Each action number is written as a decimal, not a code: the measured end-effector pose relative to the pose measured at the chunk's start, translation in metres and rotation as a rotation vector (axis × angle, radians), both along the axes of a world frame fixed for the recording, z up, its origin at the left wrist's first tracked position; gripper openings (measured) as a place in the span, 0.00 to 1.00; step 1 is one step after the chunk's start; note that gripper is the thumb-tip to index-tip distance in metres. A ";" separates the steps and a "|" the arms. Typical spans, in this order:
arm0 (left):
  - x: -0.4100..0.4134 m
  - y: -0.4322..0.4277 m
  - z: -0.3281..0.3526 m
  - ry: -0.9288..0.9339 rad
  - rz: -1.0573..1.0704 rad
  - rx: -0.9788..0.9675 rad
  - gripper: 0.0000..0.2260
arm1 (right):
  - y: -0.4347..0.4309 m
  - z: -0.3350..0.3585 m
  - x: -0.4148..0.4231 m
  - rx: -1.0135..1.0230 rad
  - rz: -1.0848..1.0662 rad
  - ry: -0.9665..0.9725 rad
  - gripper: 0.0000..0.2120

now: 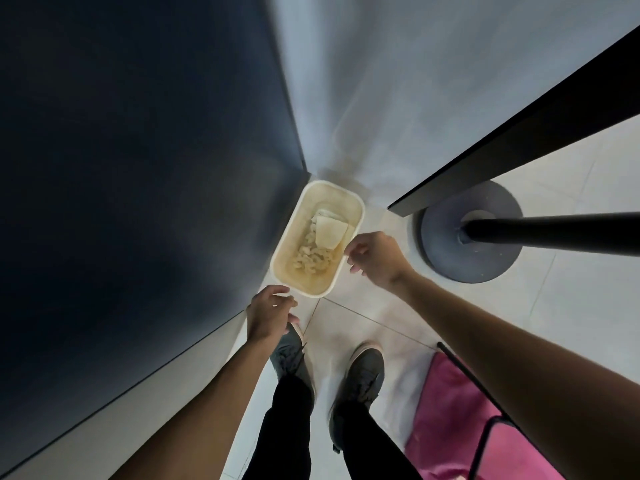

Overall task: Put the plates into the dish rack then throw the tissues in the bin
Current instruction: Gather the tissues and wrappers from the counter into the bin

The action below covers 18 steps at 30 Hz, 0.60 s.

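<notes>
Apparently the tissue step looks finished: white tissues [329,232] lie inside the cream bin [332,183] on the floor [367,323]. The left hand [272,313] and right hand [374,259] hover by its rim, fingers loosely curled, holding nothing visible. Plates and dish rack are out of view, so that part cannot be judged.

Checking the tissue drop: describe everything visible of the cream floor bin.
The cream rectangular plastic-looking bin, round-cornered and lidless, stands upright on the tiled floor in the corner between dark cabinet and grey wall. Crumpled and folded white tissues lie inside. The left hand and right hand hover by its rim; contact unclear.
</notes>
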<state>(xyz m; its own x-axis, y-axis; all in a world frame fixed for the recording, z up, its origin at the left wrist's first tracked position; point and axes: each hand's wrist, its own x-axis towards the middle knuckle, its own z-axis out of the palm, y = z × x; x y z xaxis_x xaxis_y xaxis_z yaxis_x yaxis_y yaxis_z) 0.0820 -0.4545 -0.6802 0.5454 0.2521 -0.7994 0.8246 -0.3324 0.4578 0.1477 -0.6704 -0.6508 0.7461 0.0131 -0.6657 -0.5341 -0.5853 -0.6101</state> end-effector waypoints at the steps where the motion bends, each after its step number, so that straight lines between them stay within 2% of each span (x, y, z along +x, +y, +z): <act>1: -0.003 -0.002 0.015 -0.015 -0.023 -0.027 0.05 | 0.000 0.014 -0.006 0.017 0.010 -0.004 0.15; 5: -0.016 -0.010 0.081 -0.087 -0.067 -0.063 0.06 | 0.002 0.078 -0.027 0.048 0.051 -0.052 0.18; 11: -0.030 -0.026 0.188 -0.223 -0.033 -0.091 0.05 | 0.003 0.188 -0.062 0.034 0.191 -0.139 0.12; 18: -0.069 -0.032 0.309 -0.340 0.023 -0.135 0.08 | 0.006 0.309 -0.102 0.064 0.265 -0.279 0.10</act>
<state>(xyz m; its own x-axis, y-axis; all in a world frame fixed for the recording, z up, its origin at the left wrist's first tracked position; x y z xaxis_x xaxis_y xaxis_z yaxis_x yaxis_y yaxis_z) 0.0134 -0.4863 -0.3714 0.7813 0.1720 -0.6000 0.6240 -0.2336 0.7457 0.0457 -0.6647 -0.3416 0.8637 0.2646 -0.4290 -0.1778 -0.6365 -0.7505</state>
